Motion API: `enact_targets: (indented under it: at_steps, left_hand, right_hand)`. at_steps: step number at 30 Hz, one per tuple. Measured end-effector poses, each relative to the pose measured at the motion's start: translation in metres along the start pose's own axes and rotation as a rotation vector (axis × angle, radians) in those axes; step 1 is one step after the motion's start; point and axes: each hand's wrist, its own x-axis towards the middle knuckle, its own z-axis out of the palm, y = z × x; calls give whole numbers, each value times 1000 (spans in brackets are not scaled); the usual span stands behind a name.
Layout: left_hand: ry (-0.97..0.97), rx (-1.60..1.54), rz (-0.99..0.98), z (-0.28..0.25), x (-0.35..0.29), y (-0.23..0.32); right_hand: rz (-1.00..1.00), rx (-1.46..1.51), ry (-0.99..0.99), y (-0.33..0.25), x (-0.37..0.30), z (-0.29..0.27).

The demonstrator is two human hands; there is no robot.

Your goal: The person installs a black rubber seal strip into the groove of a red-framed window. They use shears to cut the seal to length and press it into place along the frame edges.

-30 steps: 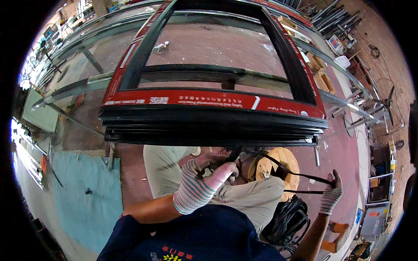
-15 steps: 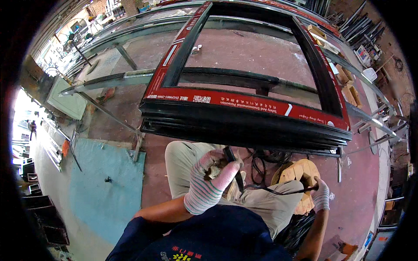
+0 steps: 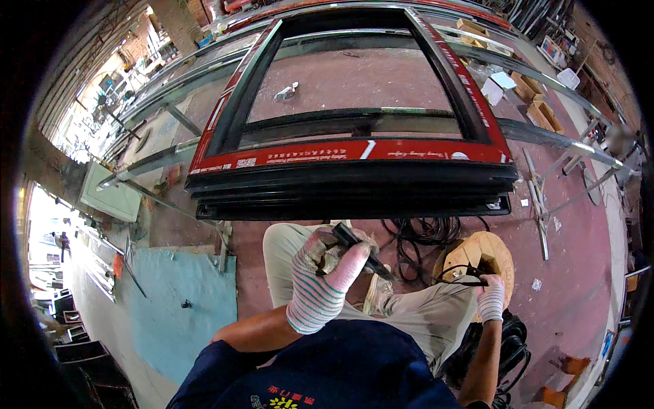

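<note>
My gloved left hand (image 3: pixel 320 266) is closed around a black stick-like tool (image 3: pixel 349 237), held slanting over my lap. Its kind cannot be made out. At my right knee, my gloved right hand (image 3: pixel 491 300) pinches a thin black rubber strip (image 3: pixel 455 281), which curves to the left across the knee and up beside a roll. In front of my knees lies a stack of black window frames (image 3: pixel 354 191), the top one faced with red printed film. Both hands are below its near edge, apart from it.
A round cardboard-coloured roll (image 3: pixel 503 247) stands beyond my right knee. Loops of black strip (image 3: pixel 409 249) lie on the floor, with another black coil (image 3: pixel 514 351) by my right forearm. Metal rails (image 3: pixel 160 158) support the frames. A blue-green sheet (image 3: pixel 180 313) covers floor at left.
My view has shifted, so the frame stack appears further left and higher. My right hand has come slightly inward, and the strip now bends in a loop. The left hand keeps its grip.
</note>
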Motion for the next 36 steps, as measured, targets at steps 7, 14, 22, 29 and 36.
enact_targets:
  at_steps: [7, 14, 22, 29, 36]
  left_hand:
    - [2, -20, 83, 28, -1, -1]
    - [8, 65, 88, 44, -8, -8]
    - [-3, 352, 99, 56, -18, -13]
    - [5, 215, 2, 49, -26, -24]
    - [111, 53, -122, 35, -40, -23]
  right_hand:
    - [-26, 48, 60, 14, -5, 15]
    - [-204, 368, 132, -21, -1, -5]
    - [-10, 1078, 178, -92, 48, -69]
    - [-215, 1238, -24, -179, 95, -8]
    - [-519, 1122, -111, -269, 192, 68]
